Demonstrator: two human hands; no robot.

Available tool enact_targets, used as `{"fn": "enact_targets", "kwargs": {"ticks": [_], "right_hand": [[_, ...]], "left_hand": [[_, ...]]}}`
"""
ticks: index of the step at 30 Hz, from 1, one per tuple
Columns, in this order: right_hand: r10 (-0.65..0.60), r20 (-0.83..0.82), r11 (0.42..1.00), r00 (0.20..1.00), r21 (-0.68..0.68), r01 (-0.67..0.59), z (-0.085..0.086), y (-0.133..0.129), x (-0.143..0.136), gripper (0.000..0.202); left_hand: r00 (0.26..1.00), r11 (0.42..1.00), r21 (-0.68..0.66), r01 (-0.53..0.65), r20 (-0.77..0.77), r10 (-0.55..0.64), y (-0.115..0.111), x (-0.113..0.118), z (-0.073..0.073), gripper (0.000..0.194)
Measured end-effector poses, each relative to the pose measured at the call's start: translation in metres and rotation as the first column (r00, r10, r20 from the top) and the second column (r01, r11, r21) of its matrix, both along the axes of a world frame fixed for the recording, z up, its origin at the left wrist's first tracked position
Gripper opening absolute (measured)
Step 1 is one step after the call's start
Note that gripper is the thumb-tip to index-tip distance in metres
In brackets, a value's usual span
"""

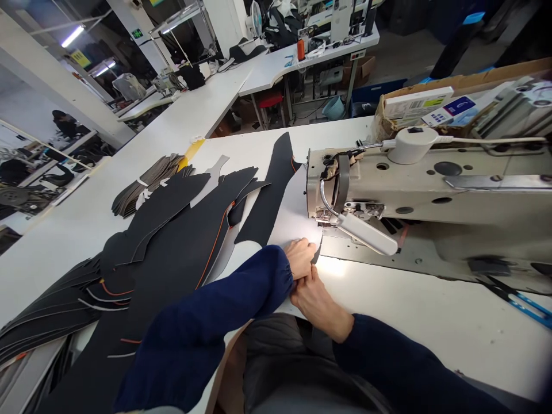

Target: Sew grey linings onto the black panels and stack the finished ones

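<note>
Just in front of the sewing machine [414,198], my left hand [301,257] is closed with its fingers curled on the near edge of a fabric panel [295,210], pale side up. My right hand [321,302] is closed too, its fingers pinched together at the panel's near corner, touching my left hand. What lies between the fingertips is mostly hidden. The panel's far part runs beside the needle area, with a black strip [267,201] along its left side. A white lamp [366,234] lights the spot by the needle.
Black cut panels with orange edging [185,241] overlap on the left of the table. Behind them lies a tied bundle of brown-grey pieces [146,181]. Blue-handled scissors [524,305] rest at the right. A cardboard box [379,118] with packages stands behind the machine.
</note>
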State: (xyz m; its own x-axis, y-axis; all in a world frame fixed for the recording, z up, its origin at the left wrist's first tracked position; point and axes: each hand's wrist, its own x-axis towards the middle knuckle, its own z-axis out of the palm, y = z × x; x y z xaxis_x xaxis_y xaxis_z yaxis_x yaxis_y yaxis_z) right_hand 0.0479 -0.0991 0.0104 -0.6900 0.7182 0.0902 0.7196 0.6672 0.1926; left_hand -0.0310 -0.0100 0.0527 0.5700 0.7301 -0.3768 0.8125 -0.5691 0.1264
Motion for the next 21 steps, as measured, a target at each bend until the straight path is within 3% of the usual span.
{"fn": "enact_targets", "kwargs": {"ticks": [7, 11, 16, 21], "right_hand": [[0.040, -0.032, 0.993, 0.999, -0.107, -0.044, 0.005, -0.001, -0.007, 0.025], [0.034, -0.063, 0.998, 0.997, -0.054, -0.038, -0.003, 0.004, -0.005, 0.020], [0.005, -0.059, 1.000, 0.998, 0.015, -0.004, -0.004, 0.016, 0.001, 0.018], [-0.027, -0.078, 0.996, 0.997, 0.086, 0.034, -0.007, 0.023, 0.006, 0.023]], "left_hand": [[0.998, 0.996, 0.062, 0.058, -0.017, -0.057, 0.004, 0.004, -0.002, 0.023], [0.999, 0.996, 0.079, 0.052, -0.016, -0.051, 0.011, 0.010, -0.006, 0.026], [0.999, 0.991, 0.123, 0.045, 0.008, -0.046, 0.016, 0.000, 0.000, 0.030], [0.996, 0.995, 0.056, 0.082, -0.039, -0.080, 0.017, -0.005, 0.008, 0.027]]}}
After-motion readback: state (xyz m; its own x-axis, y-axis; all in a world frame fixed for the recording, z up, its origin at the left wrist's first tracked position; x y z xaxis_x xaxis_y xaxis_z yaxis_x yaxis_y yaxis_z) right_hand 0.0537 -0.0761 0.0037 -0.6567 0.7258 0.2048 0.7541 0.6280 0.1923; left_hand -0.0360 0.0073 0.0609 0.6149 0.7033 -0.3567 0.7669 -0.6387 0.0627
